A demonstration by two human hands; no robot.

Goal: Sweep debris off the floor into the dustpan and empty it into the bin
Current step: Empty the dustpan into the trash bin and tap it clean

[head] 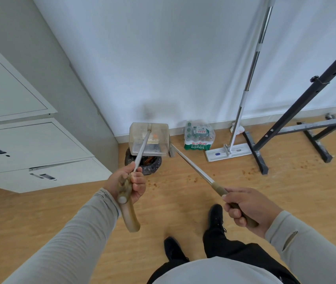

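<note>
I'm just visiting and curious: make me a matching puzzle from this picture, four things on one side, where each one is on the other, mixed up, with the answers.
Things:
1. dustpan
2. broom
3. pack of bottles
4. flat mop

Places:
A. on the floor against the wall, between the bin and the mop
B. leaning on the wall, head on the floor
C. held over the bin by the left hand
D. handle held in the right hand

Pairs: 1-C, 2-D, 3-A, 4-B
</note>
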